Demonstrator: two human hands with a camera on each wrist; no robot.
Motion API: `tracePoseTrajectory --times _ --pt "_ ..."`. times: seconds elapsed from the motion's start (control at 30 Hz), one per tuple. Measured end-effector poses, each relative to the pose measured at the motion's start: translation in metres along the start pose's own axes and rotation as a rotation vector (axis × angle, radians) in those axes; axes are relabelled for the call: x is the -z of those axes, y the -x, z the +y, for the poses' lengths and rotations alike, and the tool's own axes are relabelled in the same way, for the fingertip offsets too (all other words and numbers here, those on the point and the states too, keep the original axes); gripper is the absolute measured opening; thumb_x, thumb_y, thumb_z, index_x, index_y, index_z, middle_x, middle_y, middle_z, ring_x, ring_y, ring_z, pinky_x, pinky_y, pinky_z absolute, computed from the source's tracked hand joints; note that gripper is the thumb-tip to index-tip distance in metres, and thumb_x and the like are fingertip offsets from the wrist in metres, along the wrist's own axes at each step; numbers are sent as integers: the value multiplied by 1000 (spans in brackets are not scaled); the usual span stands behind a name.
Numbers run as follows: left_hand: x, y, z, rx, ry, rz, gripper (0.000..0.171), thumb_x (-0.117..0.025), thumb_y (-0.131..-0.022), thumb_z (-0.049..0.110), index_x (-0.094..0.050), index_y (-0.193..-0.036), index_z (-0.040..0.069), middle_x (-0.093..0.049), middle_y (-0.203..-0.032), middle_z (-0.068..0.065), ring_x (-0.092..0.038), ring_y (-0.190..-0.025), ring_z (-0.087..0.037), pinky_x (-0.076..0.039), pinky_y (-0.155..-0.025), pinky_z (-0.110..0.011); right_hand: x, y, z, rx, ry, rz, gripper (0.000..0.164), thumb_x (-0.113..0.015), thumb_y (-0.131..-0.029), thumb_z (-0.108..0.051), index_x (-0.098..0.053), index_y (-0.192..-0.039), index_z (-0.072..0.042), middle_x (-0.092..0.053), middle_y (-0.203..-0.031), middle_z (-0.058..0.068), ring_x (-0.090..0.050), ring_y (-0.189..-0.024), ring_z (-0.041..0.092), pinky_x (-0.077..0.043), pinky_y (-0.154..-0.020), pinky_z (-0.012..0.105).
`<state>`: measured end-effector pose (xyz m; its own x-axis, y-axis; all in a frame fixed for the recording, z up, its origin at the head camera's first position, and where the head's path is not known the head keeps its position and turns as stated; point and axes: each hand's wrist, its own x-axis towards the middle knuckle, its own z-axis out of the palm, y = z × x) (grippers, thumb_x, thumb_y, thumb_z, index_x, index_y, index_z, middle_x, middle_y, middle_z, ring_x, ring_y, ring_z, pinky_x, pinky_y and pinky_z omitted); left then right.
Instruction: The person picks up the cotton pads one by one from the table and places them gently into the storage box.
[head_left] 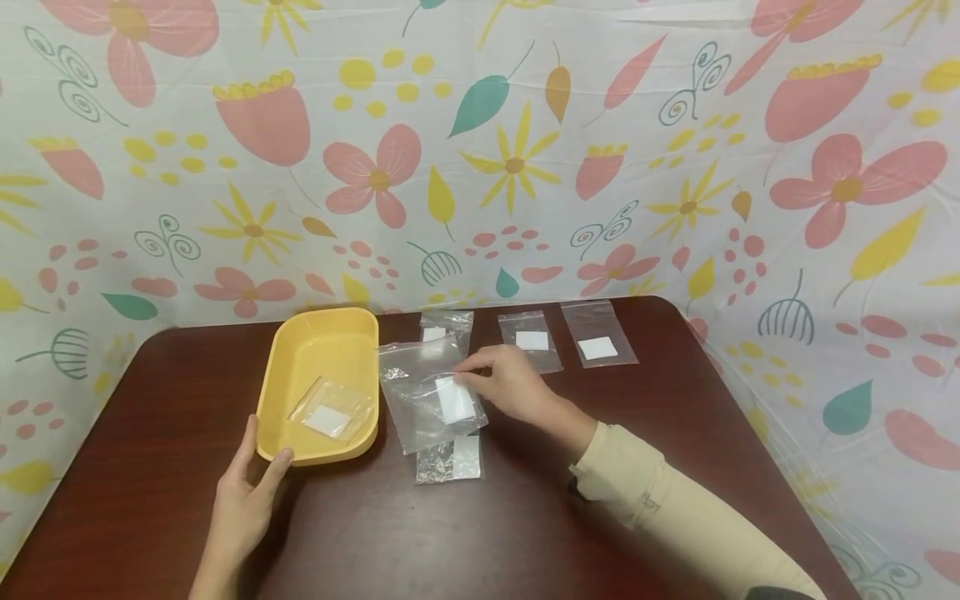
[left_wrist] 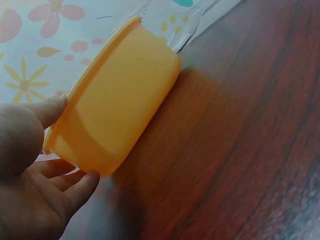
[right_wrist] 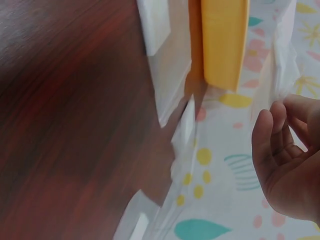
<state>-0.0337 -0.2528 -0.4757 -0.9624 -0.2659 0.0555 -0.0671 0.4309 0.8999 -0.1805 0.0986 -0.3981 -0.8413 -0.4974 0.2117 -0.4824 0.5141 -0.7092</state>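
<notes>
A yellow plastic tray stands at the left of the table, and one clear zip bag with a white label lies in it. My left hand grips the near-left corner, as the left wrist view shows with the thumb on the rim of the tray and fingers round its side. Right of the tray, my right hand pinches the edge of a clear zip bag with a white label. In the right wrist view this bag hangs upright from the fingertips, above the table.
Beneath and in front of the held bag lies another zip bag. Behind it is one more zip bag, partly covered in this view. Two further labelled bags lie at the back right. A flower-print cloth hangs behind the brown table.
</notes>
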Motion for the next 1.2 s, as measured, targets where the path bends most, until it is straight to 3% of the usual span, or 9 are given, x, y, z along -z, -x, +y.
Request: tracePoseTrajectory --times 0.13,0.4,0.8,1.2 --pt "0 0 0 5 6 -3 80 -64 -101 19 -13 -162 17 -15 -164 -13 -28 -141 -43 -36 -87 -1 -9 -8 -6 15 1 -15 12 -77 -90 -14 -81 -100 -11 -76 -95 1 -66 -84 9 -55 -75 26" --pt "0 1 1 8 17 -5 79 -63 -101 19 -13 -162 16 -14 -164 -13 -28 -141 -44 -37 -85 -1 -28 -27 -21 35 -24 -32 10 -77 -90 -14 -82 -99 -11 -77 -93 -1 -63 -77 6 -53 -70 23" --pt "-1 -1 1 -4 26 7 79 -64 -101 19 -14 -162 18 -18 -164 -10 -31 -141 -40 -38 -88 -3 -54 -55 -48 78 21 -63 11 -76 -92 -16 -82 -100 -13 -76 -97 -3 -67 -92 8 -51 -83 22" --pt "0 -1 1 10 57 -5 79 -63 -101 19 -14 -162 18 -16 -164 -10 -34 -138 -40 -43 -85 -5 -79 -76 -61 101 48 -81 13 -73 -94 -19 -82 -102 -15 -76 -98 -7 -63 -84 1 -47 -76 14"
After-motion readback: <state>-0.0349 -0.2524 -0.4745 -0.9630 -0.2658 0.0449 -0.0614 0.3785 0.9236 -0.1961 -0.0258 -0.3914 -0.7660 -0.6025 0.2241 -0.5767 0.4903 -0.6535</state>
